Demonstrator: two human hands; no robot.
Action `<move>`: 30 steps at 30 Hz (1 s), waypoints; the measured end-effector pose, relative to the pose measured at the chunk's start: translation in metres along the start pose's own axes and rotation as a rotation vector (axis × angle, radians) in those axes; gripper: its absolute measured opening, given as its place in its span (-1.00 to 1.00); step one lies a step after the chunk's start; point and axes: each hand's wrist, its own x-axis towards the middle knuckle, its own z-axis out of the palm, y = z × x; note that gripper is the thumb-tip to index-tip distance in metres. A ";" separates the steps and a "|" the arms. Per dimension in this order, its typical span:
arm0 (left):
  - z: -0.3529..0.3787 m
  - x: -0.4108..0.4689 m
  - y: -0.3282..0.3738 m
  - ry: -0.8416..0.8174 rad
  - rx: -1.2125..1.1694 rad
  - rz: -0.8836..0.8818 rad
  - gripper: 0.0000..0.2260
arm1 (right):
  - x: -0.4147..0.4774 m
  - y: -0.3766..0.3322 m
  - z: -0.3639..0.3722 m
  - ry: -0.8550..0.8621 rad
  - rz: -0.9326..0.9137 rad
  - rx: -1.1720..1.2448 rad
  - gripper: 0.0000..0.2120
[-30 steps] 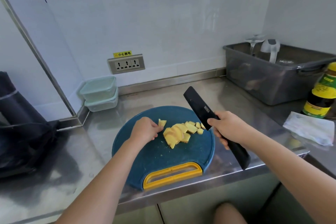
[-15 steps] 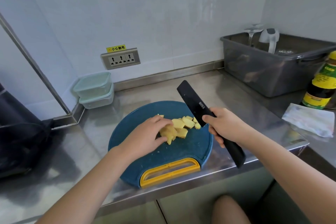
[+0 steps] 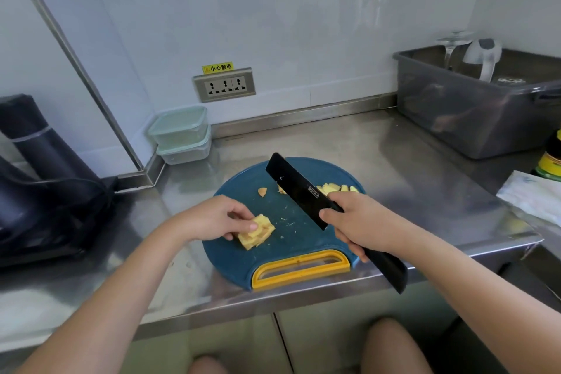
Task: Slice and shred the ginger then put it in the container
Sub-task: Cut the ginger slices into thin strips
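Observation:
A round blue cutting board with a yellow handle lies at the counter's front edge. My left hand holds a small stack of yellow ginger slices on the board's left side, thumb on top. My right hand grips a black knife by its handle, the blade raised and angled over the middle of the board. More ginger slices lie at the board's far right, partly behind the blade, and one loose piece sits near the far rim. Two stacked lidded pale green containers stand at the back left.
A grey plastic tub with glassware stands at the back right. A sauce bottle and a white cloth are at the right edge. A dark appliance fills the left. A wall socket is behind the board.
My left hand has gathered some ginger slices and drawn them to the board's left as a stack. The knife has stayed raised over the board, now between the stack and the remaining slices.

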 end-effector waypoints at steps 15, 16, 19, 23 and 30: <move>0.052 -0.018 0.007 0.449 0.197 -0.089 -0.44 | 0.006 -0.018 0.042 -0.003 -0.042 -0.405 -0.80; 0.052 -0.018 0.005 0.464 0.157 -0.081 -0.47 | 0.007 -0.018 0.045 -0.004 -0.052 -0.414 -0.79; 0.055 -0.018 0.002 0.528 0.017 -0.037 -0.57 | 0.008 -0.019 0.052 0.003 -0.097 -0.500 -0.79; 0.062 -0.018 0.002 0.583 -0.063 0.026 -0.68 | 0.005 -0.021 0.062 0.013 -0.109 -0.548 -0.81; 0.071 -0.020 0.001 0.663 -0.020 0.118 -0.68 | 0.000 -0.022 0.072 0.046 -0.117 -0.618 -0.76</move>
